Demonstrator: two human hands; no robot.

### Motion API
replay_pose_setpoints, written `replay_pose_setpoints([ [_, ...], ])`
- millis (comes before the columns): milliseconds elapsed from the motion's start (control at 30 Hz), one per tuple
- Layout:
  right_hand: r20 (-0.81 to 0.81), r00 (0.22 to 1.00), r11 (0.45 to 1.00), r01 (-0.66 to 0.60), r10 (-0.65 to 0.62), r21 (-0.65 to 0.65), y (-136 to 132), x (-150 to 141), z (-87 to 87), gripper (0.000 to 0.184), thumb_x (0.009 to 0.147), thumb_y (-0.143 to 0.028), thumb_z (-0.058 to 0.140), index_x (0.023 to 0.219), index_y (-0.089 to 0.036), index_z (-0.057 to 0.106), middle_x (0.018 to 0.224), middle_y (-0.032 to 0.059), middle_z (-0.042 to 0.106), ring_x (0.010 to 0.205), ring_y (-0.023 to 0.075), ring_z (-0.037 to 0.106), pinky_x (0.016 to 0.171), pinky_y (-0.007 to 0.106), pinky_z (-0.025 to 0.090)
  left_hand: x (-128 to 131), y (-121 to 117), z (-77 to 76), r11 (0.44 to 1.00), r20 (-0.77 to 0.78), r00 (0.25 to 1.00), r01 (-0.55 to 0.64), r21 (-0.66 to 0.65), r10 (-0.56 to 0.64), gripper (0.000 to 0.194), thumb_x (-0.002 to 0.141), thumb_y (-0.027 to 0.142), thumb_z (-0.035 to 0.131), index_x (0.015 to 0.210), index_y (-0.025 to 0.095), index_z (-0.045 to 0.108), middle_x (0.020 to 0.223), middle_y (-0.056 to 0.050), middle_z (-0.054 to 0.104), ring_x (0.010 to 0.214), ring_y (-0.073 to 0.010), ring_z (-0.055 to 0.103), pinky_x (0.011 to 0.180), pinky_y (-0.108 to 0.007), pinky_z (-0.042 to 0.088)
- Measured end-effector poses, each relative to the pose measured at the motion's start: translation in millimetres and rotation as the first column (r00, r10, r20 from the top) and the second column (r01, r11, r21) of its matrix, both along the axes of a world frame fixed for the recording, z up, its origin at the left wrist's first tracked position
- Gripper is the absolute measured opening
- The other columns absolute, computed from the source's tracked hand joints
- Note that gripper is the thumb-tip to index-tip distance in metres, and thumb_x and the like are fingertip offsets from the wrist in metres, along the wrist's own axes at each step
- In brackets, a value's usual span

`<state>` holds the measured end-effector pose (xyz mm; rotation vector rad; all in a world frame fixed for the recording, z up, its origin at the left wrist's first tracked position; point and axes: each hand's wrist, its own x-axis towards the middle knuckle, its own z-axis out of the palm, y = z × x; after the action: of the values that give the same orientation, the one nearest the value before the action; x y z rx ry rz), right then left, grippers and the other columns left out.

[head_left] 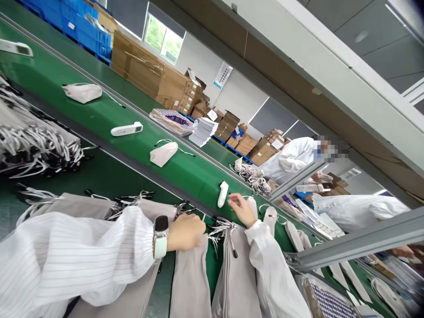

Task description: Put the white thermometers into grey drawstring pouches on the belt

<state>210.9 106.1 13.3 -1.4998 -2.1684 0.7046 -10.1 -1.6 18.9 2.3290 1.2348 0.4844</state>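
Left hand (187, 232), finger spread hidden, cannot tell, over grey drawstring pouch (192, 274); right hand (243, 209), fingers parted, empty, just beside white handheld device (223, 194), device lying on green conveyor belt (195, 176).

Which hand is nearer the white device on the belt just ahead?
Right: the right hand is just beside the white device; the left hand is farther off, at a grey pouch.

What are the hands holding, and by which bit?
The right hand holds nothing. The left hand hides its fingers, so its hold on the grey pouch can't be told.
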Motion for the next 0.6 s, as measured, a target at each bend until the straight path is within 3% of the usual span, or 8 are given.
replay_pose_setpoints([
  [67, 0.100, 0.987, 0.989, 0.115, -0.124, 0.093, 14.5, -2.9, -11.1, 0.036, 0.073, -0.038, 0.047, 0.106, -0.021, 0.047, 0.098, 0.0043, 0.053, 0.089, 0.0158, 0.051, 0.077, 0.029, 0.039, 1.7, -1.1, 3.7, 0.998, 0.007, 0.998, 0.059, 0.021, -0.059, 0.013, 0.065, 0.016, 0.060, 0.056, 0.015, 0.051, 0.062, -0.009, 0.057, 0.075, -0.0322, 0.056, 0.060, -0.037, 0.040],
  [167, 0.276, 0.957, 0.996, 0.082, -0.085, 0.023, 26.0, -5.3, -21.7, 0.043, 0.063, -0.038, 0.060, 0.103, -0.024, 0.051, 0.093, 0.0016, 0.056, 0.089, 0.0169, 0.052, 0.079, 0.029, 0.037, 4.4, -4.4, 9.1, 0.996, 0.008, 0.996, 0.086, 0.033, -0.086, 0.007, 0.073, 0.019, 0.052, 0.066, 0.016, 0.051, 0.070, -0.009, 0.058, 0.071, -0.0282, 0.056, 0.057, -0.033, 0.038],
  [233, 0.288, 0.951, 0.993, 0.116, -0.113, 0.005, 29.5, -1.7, -25.0, 0.037, 0.058, -0.037, 0.064, 0.092, -0.023, 0.056, 0.085, 0.0007, 0.058, 0.083, 0.0171, 0.054, 0.078, 0.029, 0.038, 5.4, -4.7, 10.2, 0.995, 0.026, 0.995, 0.096, 0.027, -0.097, 0.008, 0.075, 0.021, 0.050, 0.069, 0.016, 0.049, 0.071, -0.007, 0.058, 0.068, -0.0249, 0.055, 0.055, -0.030, 0.036],
  [333, 0.254, 0.937, 0.970, 0.243, -0.240, 0.021, 35.5, 8.6, -28.9, 0.032, 0.055, -0.036, 0.066, 0.081, -0.021, 0.055, 0.077, 0.0014, 0.058, 0.079, 0.0190, 0.054, 0.074, 0.031, 0.038, 6.7, -1.7, 7.8, 0.992, 0.081, 0.989, 0.123, 0.021, -0.125, 0.010, 0.076, 0.025, 0.050, 0.072, 0.017, 0.046, 0.073, -0.003, 0.056, 0.071, -0.0205, 0.052, 0.058, -0.026, 0.036],
  [467, 0.150, 0.893, 0.904, 0.428, -0.425, 0.010, 49.6, 18.5, -33.9, 0.042, 0.055, -0.039, 0.064, 0.088, -0.017, 0.050, 0.082, 0.0077, 0.058, 0.084, 0.0250, 0.054, 0.073, 0.038, 0.038, 9.8, 1.9, 4.5, 0.987, 0.166, 0.973, 0.158, 0.018, -0.159, 0.008, 0.074, 0.020, 0.052, 0.079, 0.017, 0.047, 0.082, -0.001, 0.053, 0.080, -0.0165, 0.048, 0.065, -0.022, 0.035],
  [600, -0.058, 0.893, 0.892, 0.437, -0.445, -0.119, 52.7, 17.6, -31.5, 0.026, 0.055, -0.031, 0.065, 0.070, -0.015, 0.051, 0.078, 0.0112, 0.060, 0.086, 0.0266, 0.056, 0.071, 0.036, 0.041, 12.2, 5.3, 6.3, 0.980, 0.230, 0.953, 0.196, 0.032, -0.198, 0.005, 0.080, 0.022, 0.046, 0.081, 0.017, 0.048, 0.083, 0.001, 0.051, 0.080, -0.0132, 0.046, 0.071, -0.021, 0.033],
])
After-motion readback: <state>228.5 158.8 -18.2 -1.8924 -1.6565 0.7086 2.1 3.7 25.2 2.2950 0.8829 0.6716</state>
